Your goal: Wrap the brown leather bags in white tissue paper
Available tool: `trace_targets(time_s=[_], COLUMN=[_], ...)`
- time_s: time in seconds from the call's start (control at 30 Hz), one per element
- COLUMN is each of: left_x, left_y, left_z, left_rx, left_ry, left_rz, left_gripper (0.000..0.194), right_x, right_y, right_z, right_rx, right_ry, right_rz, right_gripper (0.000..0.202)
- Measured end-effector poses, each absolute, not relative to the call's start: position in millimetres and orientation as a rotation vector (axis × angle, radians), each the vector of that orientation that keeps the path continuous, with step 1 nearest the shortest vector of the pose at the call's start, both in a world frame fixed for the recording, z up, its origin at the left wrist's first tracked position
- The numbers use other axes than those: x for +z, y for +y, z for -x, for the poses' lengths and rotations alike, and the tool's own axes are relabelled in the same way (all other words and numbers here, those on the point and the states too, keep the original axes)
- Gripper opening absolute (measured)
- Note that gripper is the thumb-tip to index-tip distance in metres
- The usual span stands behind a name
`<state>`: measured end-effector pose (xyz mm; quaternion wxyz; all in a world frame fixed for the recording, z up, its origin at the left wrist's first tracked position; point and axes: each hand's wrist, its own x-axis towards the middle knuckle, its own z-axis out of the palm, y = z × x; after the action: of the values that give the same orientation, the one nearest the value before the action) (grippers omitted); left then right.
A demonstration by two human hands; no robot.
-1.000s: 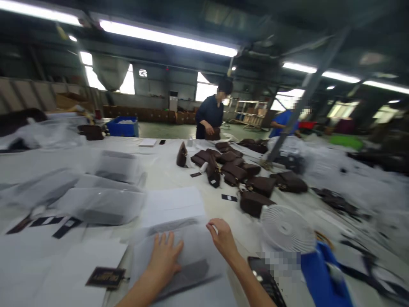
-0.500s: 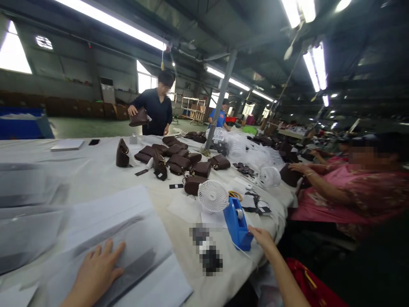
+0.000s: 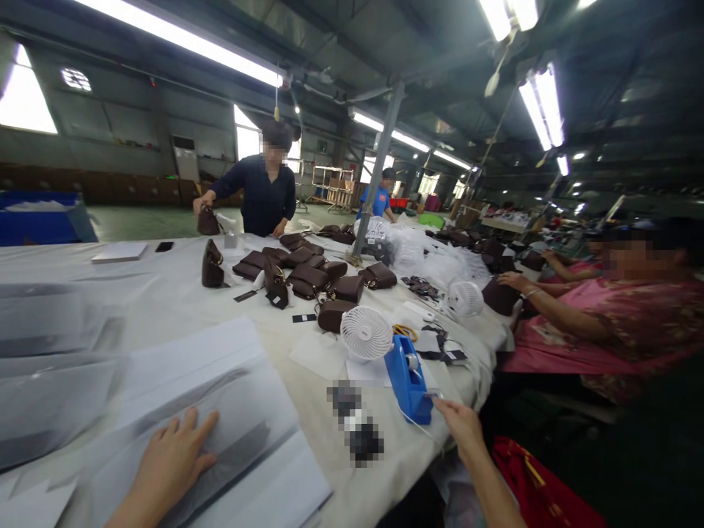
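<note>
My left hand (image 3: 174, 458) lies flat with fingers spread on a clear plastic bag (image 3: 236, 411) with something dark inside. White paper sheets (image 3: 192, 348) lie under the bag. At the front end of a blue tape dispenser (image 3: 408, 385), the fingers of my right hand (image 3: 459, 422) are pinched together. A thin, shiny strip, which looks like tape, shows between the dispenser's end and my fingertips. A white fan (image 3: 367, 334) stands just behind the dispenser.
Several brown handbags (image 3: 308, 279) with tags lie across the cloth-covered table (image 3: 264, 326). More plastic bags (image 3: 44, 400) lie at left. A metal post (image 3: 379, 172) rises from the table. Across it, a person in dark clothes (image 3: 256, 191) holds a bag; a person in pink (image 3: 583, 315) works at right.
My right hand has shifted slightly right, and a small gap with a shiny strip now shows at the dispenser. The person opposite has moved a brown bag leftward. My left hand stays put.
</note>
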<state>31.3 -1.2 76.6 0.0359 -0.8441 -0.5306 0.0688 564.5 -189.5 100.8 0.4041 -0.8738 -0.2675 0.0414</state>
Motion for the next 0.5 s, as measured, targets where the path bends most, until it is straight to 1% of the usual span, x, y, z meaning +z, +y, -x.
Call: trace_targets(time_s=[0.1, 0.23, 0.33, 0.43, 0.5], left_x=[75.7, 76.1, 83.1, 96.7, 104.2], left_y=[-1.0, -1.4, -6.5, -12.6, -12.7], left_z=[-30.2, -31.3, -35.2, -41.4, -45.5], left_rx=[0.208, 0.207, 0.201, 0.175, 0.156], left_ry=[-1.610, -1.645, -1.734, -1.796, -1.857], left_rz=[2.597, 2.609, 2.594, 2.617, 2.651], left_gripper=[0.054, 0.054, 0.057, 0.060, 0.065], right_x=[92.3, 91.1, 93.6, 97.4, 103.8], right_y=[-195.8, -202.2, -207.3, -188.2, -155.9], right_z=[-553.9, -546.5, -540.9, -525.7, -501.8], right_rx=[0.141, 0.048, -0.004, 0.016, 0.101], right_ry=[-0.669, -0.653, -0.699, -0.866, -1.077], right_rz=[2.309, 2.444, 2.499, 2.455, 2.321], right_gripper=[0.036, 0.027, 0.027, 0.031, 0.029])
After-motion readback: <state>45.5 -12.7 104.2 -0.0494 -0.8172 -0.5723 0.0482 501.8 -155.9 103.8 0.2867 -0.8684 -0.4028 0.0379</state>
